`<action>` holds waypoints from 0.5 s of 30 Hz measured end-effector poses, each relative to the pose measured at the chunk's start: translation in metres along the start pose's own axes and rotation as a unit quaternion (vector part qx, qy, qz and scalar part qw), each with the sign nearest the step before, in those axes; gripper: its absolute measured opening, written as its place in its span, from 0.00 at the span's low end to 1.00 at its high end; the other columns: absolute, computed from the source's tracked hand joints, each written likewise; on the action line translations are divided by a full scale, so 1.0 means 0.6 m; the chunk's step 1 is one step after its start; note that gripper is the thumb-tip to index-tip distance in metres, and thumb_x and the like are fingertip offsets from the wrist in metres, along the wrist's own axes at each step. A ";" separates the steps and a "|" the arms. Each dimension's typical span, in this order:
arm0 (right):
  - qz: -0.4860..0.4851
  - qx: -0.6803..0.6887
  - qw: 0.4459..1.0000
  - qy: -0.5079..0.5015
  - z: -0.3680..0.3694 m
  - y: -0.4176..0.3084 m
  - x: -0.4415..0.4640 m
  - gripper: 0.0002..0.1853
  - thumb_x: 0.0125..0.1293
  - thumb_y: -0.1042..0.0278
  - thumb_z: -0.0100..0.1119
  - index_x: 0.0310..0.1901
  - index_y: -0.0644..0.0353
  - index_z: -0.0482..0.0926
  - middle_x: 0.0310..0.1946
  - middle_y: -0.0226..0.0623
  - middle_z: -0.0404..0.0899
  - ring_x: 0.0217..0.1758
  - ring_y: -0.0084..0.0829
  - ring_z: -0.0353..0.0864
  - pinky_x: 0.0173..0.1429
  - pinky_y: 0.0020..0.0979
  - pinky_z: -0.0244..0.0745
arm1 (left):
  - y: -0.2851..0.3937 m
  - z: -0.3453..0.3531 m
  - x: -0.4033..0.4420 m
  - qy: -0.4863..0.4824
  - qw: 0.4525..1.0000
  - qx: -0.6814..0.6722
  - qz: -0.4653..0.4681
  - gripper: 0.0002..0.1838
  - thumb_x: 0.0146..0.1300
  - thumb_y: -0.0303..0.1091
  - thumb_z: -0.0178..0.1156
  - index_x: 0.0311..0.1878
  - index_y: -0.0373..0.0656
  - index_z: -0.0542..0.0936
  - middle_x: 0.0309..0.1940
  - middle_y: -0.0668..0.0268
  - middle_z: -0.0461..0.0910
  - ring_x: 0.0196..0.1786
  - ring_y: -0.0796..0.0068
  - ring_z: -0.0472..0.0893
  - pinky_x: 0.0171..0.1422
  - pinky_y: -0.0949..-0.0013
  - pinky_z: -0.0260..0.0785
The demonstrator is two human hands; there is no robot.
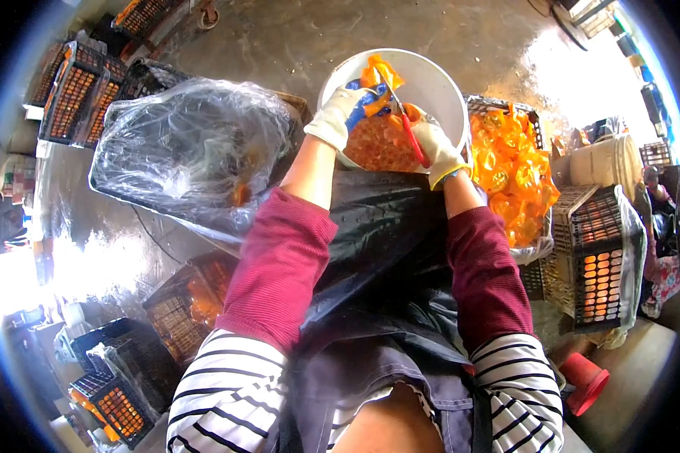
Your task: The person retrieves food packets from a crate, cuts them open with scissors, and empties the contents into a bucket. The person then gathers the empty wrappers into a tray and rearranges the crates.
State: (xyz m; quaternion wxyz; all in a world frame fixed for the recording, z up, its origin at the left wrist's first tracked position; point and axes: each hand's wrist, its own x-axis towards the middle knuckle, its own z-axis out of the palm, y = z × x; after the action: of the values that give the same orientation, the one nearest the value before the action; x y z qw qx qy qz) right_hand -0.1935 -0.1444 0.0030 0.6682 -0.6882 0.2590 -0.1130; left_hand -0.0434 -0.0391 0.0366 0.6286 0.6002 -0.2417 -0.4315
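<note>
My left hand [347, 113], in a white glove with blue on the fingers, grips a small orange plastic packet [384, 70] over a white bucket [440, 79]. My right hand [434, 143], gloved in white with a yellow cuff, is closed around red-handled scissors [413, 137]. Their blades point up and away, beside the packet; whether they touch it I cannot tell. Inside the bucket, below both hands, lies a mass of orange-red wet-looking bits [381, 149]. To the right, close by my right hand, several shiny orange packets [510, 162] fill a crate.
A black crate lined with clear plastic sheeting [189, 143] stands on the left. Crates of orange items are stacked at far left [75, 98] and right [601, 257]. A red container [583, 383] sits at lower right. Black plastic [378, 219] covers my lap.
</note>
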 end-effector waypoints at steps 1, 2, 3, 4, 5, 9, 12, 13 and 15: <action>0.029 -0.031 0.999 0.001 -0.005 -0.003 -0.003 0.20 0.58 0.70 0.64 0.52 0.62 0.75 0.37 0.33 0.80 0.38 0.24 0.76 0.41 0.25 0.72 | -0.001 -0.006 0.002 -0.002 1.000 0.009 0.010 0.22 0.57 0.40 0.67 0.51 0.37 0.78 0.41 0.67 0.80 0.43 0.77 0.78 0.48 0.76 0.70; 0.058 -0.062 0.996 0.002 -0.008 -0.009 -0.006 0.20 0.57 0.70 0.65 0.52 0.61 0.76 0.38 0.33 0.80 0.39 0.26 0.76 0.43 0.26 0.72 | -0.009 -0.008 0.007 0.005 1.000 -0.014 0.007 0.21 0.57 0.40 0.67 0.50 0.38 0.78 0.41 0.67 0.80 0.43 0.77 0.78 0.48 0.76 0.70; 0.044 -0.109 0.993 0.022 -0.007 -0.014 -0.008 0.20 0.57 0.69 0.65 0.52 0.61 0.76 0.38 0.34 0.80 0.39 0.27 0.76 0.44 0.28 0.72 | -0.018 -0.011 0.011 0.013 0.999 -0.036 0.004 0.21 0.56 0.39 0.67 0.50 0.38 0.78 0.41 0.67 0.80 0.43 0.77 0.78 0.48 0.75 0.70; 0.030 -0.155 0.987 0.041 -0.003 -0.018 -0.010 0.19 0.57 0.68 0.65 0.51 0.60 0.76 0.39 0.34 0.80 0.40 0.28 0.77 0.45 0.29 0.72 | -0.026 -0.014 0.016 0.020 0.998 -0.058 0.001 0.21 0.56 0.39 0.67 0.50 0.38 0.79 0.40 0.67 0.80 0.42 0.77 0.78 0.48 0.75 0.69; 0.016 -0.200 0.978 0.059 0.002 -0.024 -0.012 0.19 0.57 0.67 0.64 0.51 0.60 0.77 0.39 0.35 0.80 0.40 0.30 0.77 0.46 0.31 0.72 | -0.033 -0.018 0.021 0.015 1.000 -0.019 -0.005 0.21 0.57 0.39 0.66 0.51 0.38 0.78 0.41 0.67 0.80 0.43 0.77 0.77 0.48 0.76 0.69; -0.004 -0.181 0.982 0.058 0.016 -0.029 -0.017 0.16 0.58 0.64 0.63 0.49 0.57 0.79 0.39 0.36 0.81 0.42 0.32 0.77 0.47 0.32 0.71 | -0.053 -0.038 0.047 0.008 0.981 0.188 -0.037 0.21 0.58 0.37 0.65 0.52 0.38 0.76 0.42 0.67 0.79 0.44 0.78 0.76 0.47 0.77 0.70; 0.040 -0.233 0.971 0.044 0.010 -0.041 -0.019 0.16 0.59 0.62 0.62 0.48 0.57 0.79 0.39 0.36 0.81 0.42 0.32 0.77 0.49 0.31 0.70 | -0.061 -0.048 0.047 -0.019 0.998 0.044 -0.045 0.22 0.57 0.33 0.66 0.55 0.37 0.74 0.45 0.64 0.78 0.45 0.76 0.78 0.49 0.78 0.72; 0.044 -0.251 0.966 0.044 0.007 -0.052 -0.024 0.16 0.60 0.62 0.62 0.48 0.57 0.79 0.38 0.36 0.81 0.42 0.31 0.76 0.49 0.31 0.70 | -0.069 -0.053 0.055 -0.026 0.999 0.013 -0.016 0.23 0.57 0.32 0.65 0.56 0.37 0.73 0.47 0.63 0.78 0.45 0.75 0.78 0.50 0.78 0.72; 0.077 -0.219 0.972 0.035 0.008 -0.060 -0.025 0.16 0.60 0.61 0.62 0.48 0.57 0.79 0.38 0.36 0.81 0.42 0.30 0.76 0.49 0.30 0.69 | -0.067 -0.062 0.056 -0.071 0.996 -0.044 -0.001 0.26 0.58 0.28 0.63 0.59 0.36 0.70 0.50 0.59 0.75 0.48 0.71 0.78 0.52 0.72 0.75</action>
State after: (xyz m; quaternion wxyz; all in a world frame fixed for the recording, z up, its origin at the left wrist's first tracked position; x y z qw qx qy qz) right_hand -0.1963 -0.1333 0.0409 0.4989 -0.7911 0.3531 -0.0255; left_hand -0.0059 -0.0432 -0.0153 0.6348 0.5400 -0.2660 -0.4844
